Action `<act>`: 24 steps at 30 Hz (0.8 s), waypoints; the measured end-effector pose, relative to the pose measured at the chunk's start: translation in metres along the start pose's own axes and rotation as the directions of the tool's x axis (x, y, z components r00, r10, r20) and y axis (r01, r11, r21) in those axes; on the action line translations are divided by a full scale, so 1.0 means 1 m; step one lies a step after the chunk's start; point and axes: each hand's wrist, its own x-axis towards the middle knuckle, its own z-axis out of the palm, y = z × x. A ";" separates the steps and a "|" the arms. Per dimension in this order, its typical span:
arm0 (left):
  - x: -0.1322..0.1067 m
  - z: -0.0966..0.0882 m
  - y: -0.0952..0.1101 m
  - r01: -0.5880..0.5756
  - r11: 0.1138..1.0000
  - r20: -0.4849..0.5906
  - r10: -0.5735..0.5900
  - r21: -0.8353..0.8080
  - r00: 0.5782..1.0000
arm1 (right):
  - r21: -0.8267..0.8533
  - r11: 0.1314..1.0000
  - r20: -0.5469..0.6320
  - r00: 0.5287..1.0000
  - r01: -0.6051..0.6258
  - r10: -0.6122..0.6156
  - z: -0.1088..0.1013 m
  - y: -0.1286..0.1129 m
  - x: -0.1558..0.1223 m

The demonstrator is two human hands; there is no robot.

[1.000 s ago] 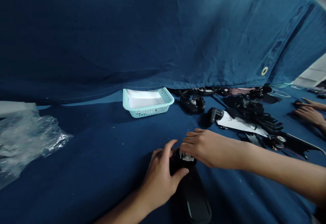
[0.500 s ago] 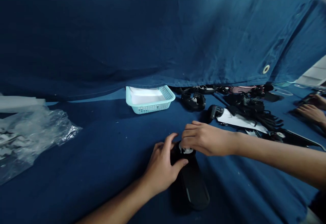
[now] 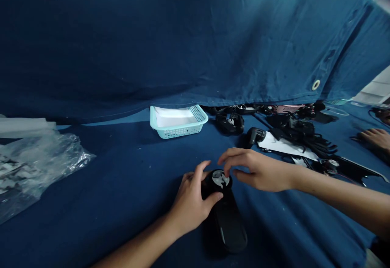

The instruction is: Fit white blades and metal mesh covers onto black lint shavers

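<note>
A long black part (image 3: 229, 223) with a rounded end lies on the blue cloth in front of me. Its far end is round and carries a grey disc (image 3: 218, 178) with cut-outs. Curled around that round end is my left hand (image 3: 191, 203), thumb on the near side and fingers on the far side. My right hand (image 3: 252, 168) hovers at the disc's right edge with its fingers bent and apart. One fingertip is at the disc; whether it presses on it I cannot tell. No object shows in the right hand.
Behind stands a light-blue basket (image 3: 179, 131) with white sheets. Black parts (image 3: 230, 123), dark gloves (image 3: 317, 144) and a white strip (image 3: 286, 145) lie to the right. A clear plastic bag (image 3: 45, 162) is at left. Another person's hand (image 3: 376, 138) rests far right. A blue curtain (image 3: 183, 48) hangs across the back.
My right hand has lifted and opened slightly to the right, uncovering the grey disc. My left hand still holds the black part's round end. The other person's hand at far right has shifted.
</note>
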 end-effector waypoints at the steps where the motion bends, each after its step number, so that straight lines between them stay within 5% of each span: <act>1: 0.000 0.000 0.000 0.000 1.000 0.004 0.000 -0.002 1.000 | 0.020 1.000 -0.021 1.000 -0.022 0.023 0.001 -0.002 -0.001; 6: 0.000 -0.001 -0.002 0.000 1.000 0.016 0.000 -0.012 1.000 | -0.011 0.985 -0.070 0.982 -0.174 0.173 0.006 -0.010 -0.004; 10: 0.000 -0.001 -0.002 0.002 1.000 0.022 -0.002 -0.012 1.000 | 0.106 0.924 -0.156 0.911 -0.368 0.381 0.004 -0.012 -0.004; 16: -0.001 -0.001 -0.002 -0.006 1.000 0.013 0.006 -0.004 1.000 | 0.104 0.984 -0.112 0.981 -0.148 0.160 0.009 -0.011 0.001; 22: -0.001 -0.001 0.000 -0.023 1.000 0.008 0.023 -0.003 1.000 | 0.179 0.923 -0.267 0.886 -0.340 0.378 0.007 -0.013 0.007; 24: -0.001 -0.001 0.000 -0.023 1.000 0.004 0.023 -0.002 1.000 | 0.179 0.929 -0.270 0.892 -0.323 0.362 0.004 -0.012 0.008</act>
